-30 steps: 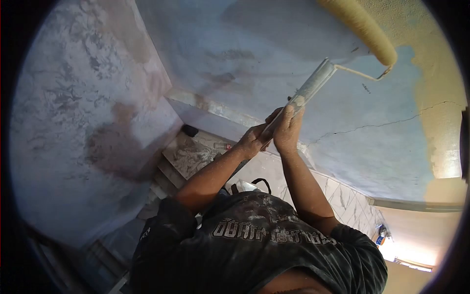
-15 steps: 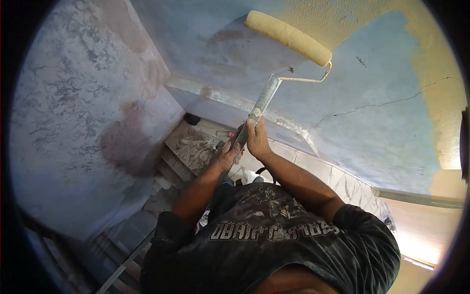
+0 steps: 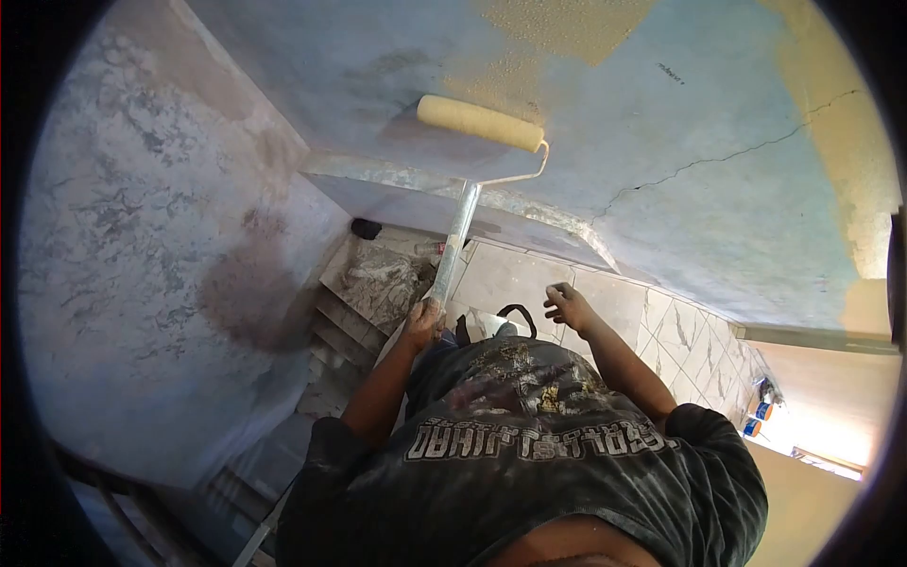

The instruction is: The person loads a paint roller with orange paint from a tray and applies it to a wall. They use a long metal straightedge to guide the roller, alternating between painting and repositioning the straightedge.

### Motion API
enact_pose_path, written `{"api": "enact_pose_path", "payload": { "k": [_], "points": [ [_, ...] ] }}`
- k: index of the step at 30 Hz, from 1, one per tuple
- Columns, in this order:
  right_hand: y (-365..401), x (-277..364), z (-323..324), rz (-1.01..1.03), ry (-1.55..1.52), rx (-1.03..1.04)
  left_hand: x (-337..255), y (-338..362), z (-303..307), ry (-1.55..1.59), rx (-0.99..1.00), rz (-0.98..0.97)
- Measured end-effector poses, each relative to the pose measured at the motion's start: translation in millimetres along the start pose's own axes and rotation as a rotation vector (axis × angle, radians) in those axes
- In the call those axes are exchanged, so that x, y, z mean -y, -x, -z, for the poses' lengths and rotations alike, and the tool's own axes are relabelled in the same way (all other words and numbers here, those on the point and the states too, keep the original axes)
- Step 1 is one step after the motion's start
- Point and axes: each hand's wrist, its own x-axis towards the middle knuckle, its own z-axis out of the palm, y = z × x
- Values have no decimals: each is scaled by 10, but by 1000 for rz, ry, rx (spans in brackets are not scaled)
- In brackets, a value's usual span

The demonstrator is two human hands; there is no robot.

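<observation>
My left hand (image 3: 425, 324) is wrapped round the lower end of the grey handle of a paint roller (image 3: 480, 123). Its thick yellow sleeve rests close against the blue-grey wall (image 3: 709, 123), at the lower end of a strip of wet yellow paint (image 3: 493, 77). A bent wire frame joins the sleeve to the handle. Off the handle, my right hand (image 3: 567, 307) hangs in front of my body to the right, its fingers loosely bent and apart, with nothing seen in them.
A mottled wall (image 3: 132, 189) rises on the left, beside steps (image 3: 350, 317) going down. Pale tiles (image 3: 520, 279) cover the floor. A crack (image 3: 727, 156) crosses the painted wall. A black object (image 3: 366, 229) lies in the corner; small orange-and-blue containers (image 3: 759, 418) stand at the right.
My right hand has let go of the roller handle and moved right. The roller has come down and left, with yellow paint now on the wall above it.
</observation>
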Motion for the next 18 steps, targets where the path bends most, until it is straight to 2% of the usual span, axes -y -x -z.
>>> {"api": "enact_pose_path", "payload": {
  "k": [4, 6, 7, 9, 10, 12, 13, 15, 18],
  "points": [
    [-53, -402, 129, -62, -46, -68, 66, -71, 32, -9, 35, -26],
    [-110, -553, 192, -97, -41, -98, 77, -76, -4, -149, -111, -31],
    [-139, -618, 218, -105, -45, -113, 85, -87, -10, -157, -104, -47],
    [-164, -651, 266, -115, -81, -137, 12, -140, -55, -111, -220, 71],
    [-184, -666, 298, -140, -103, -148, -34, -163, -44, -116, -217, 57],
    [-230, -703, 353, -168, -145, -158, -389, -34, -144, -197, -75, -116],
    [-258, -737, 371, -159, -148, -162, -383, -79, -127, -201, -73, -125],
    [-302, -765, 398, -181, -165, -172, -399, -174, -102, -106, 53, -219],
    [-354, -803, 419, -194, -162, -179, -554, -155, -187, 2, 52, -173]
  ]
}}
